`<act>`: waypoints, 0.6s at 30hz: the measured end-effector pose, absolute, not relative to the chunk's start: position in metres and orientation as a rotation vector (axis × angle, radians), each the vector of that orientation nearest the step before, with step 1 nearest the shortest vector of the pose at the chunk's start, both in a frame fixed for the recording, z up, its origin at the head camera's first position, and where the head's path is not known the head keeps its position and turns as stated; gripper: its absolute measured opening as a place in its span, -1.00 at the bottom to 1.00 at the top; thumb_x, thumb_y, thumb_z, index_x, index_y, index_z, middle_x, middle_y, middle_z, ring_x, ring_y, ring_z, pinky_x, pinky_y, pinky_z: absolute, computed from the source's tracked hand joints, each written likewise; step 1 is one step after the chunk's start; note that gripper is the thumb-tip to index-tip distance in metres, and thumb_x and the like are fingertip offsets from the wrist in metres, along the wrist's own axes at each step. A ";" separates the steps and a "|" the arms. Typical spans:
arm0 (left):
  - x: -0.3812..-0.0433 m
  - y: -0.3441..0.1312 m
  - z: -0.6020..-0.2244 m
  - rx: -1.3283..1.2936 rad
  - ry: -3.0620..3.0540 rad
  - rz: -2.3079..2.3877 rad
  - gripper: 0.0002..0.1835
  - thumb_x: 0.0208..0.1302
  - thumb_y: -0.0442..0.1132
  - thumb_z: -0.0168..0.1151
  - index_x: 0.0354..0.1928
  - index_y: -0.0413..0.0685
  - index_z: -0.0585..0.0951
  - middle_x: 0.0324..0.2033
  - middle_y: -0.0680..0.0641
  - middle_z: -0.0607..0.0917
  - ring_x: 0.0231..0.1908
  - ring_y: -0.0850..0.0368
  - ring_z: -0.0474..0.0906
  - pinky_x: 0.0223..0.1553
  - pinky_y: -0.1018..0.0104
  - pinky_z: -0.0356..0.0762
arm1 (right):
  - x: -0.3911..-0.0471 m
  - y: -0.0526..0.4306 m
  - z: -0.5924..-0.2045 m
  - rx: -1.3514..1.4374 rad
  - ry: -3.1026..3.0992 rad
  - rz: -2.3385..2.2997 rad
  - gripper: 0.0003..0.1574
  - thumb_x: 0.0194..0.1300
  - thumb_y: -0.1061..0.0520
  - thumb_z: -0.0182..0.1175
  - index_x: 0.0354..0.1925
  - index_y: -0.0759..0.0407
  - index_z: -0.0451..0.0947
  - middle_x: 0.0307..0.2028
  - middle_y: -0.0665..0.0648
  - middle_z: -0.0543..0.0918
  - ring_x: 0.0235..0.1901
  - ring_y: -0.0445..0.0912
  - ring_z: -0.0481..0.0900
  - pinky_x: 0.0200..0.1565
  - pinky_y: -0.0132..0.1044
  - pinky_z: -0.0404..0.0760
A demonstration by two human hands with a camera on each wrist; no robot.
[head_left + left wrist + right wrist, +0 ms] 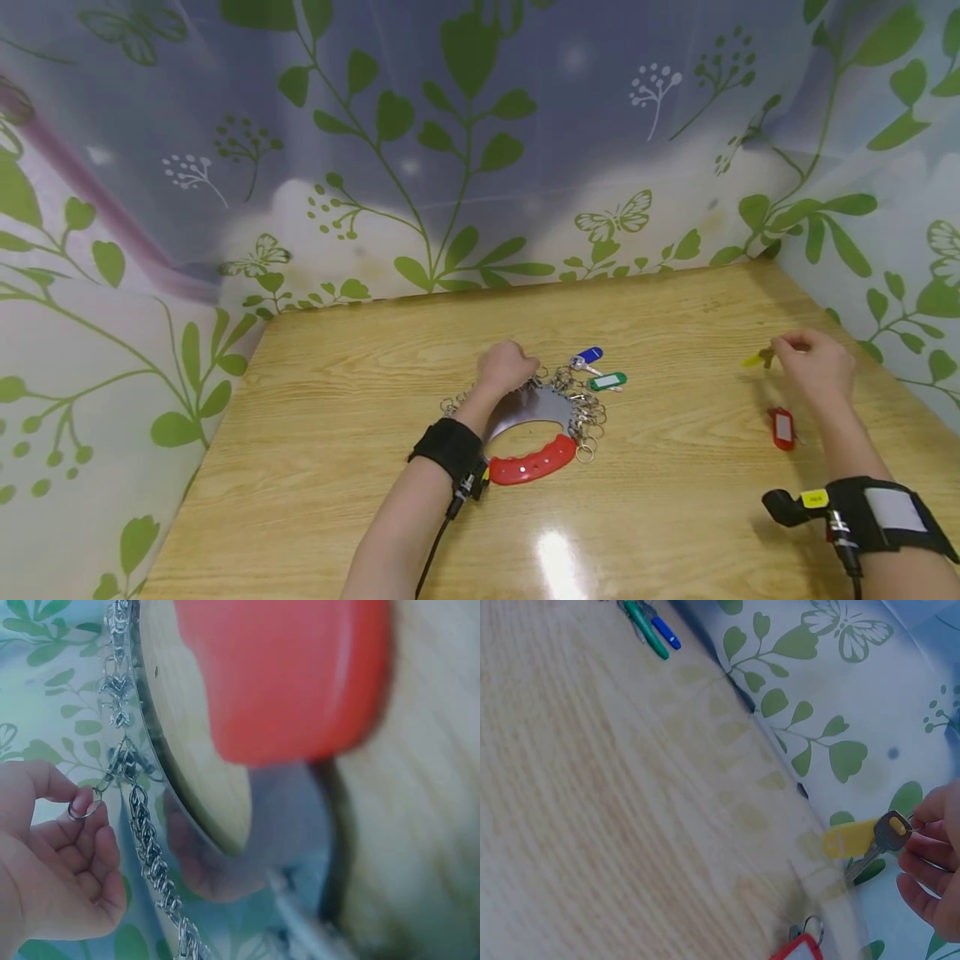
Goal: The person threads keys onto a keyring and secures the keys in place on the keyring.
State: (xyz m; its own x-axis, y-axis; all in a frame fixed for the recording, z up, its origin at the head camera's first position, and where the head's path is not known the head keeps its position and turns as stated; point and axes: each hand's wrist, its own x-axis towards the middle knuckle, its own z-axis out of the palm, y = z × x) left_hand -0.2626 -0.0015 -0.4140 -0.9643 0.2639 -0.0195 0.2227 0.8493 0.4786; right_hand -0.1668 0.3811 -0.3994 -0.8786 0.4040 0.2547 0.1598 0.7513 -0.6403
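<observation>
My left hand (504,367) reaches over the far edge of a curved metal key holder (551,407) that has a red handle (532,461). Thumb and finger pinch a small split ring (79,818), linked to the clips along the holder's rim. Off to the right, my right hand (817,367) is raised above the table. It pinches the ring of a key (890,832), which dangles with a yellow tag (849,838) beside it. Below that hand lies a key with a red tag (783,429) and its own ring.
Keys with a blue tag (591,355) and a green tag (608,382) lie at the holder's upper right. Several empty rings (586,451) hang from its right side. A patterned curtain (480,208) borders the wooden table (360,375) at the back and sides.
</observation>
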 end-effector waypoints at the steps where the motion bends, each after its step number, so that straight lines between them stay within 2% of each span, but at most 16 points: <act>1: -0.262 -0.002 -0.414 0.388 2.944 0.729 -0.51 0.16 -0.07 0.08 -0.86 0.05 0.22 -0.88 0.12 0.16 -0.79 0.21 0.11 -0.67 0.37 0.05 | -0.168 0.380 -0.398 -0.444 -2.572 0.906 -0.52 0.33 0.04 -0.04 -0.12 0.47 0.50 -0.18 0.47 0.55 -0.20 0.19 0.41 -0.22 -0.08 0.26; 5: -0.262 -0.003 -0.413 0.375 2.924 0.762 -0.50 0.18 -0.07 0.10 -0.86 0.05 0.21 -0.87 0.11 0.15 -0.79 0.21 0.10 -0.66 0.37 0.06 | -0.171 0.375 -0.390 -0.466 -2.594 0.943 -0.46 0.35 -0.01 -0.07 -0.05 0.47 0.47 -0.13 0.46 0.53 -0.20 0.16 0.41 -0.28 -0.17 0.26; 12: -0.265 -0.006 -0.414 0.330 2.891 0.839 -0.50 0.16 -0.10 0.22 -0.83 0.03 0.23 -0.85 0.13 0.16 -0.79 0.24 0.09 -0.68 0.39 0.06 | -0.180 0.363 -0.374 -0.403 -2.613 0.983 -0.37 0.38 -0.10 -0.13 0.01 0.45 0.43 -0.03 0.47 0.48 -0.04 0.30 0.39 -0.21 -0.07 0.29; 18: -0.264 -0.009 -0.410 0.283 2.922 0.770 -0.54 0.12 -0.18 0.17 -0.84 0.05 0.21 -0.86 0.13 0.13 -0.78 0.25 0.02 -0.69 0.41 -0.01 | -0.187 0.347 -0.367 -0.297 -2.587 0.972 -0.47 0.38 -0.04 -0.06 -0.08 0.44 0.48 -0.07 0.48 0.51 -0.05 0.29 0.40 -0.20 -0.04 0.30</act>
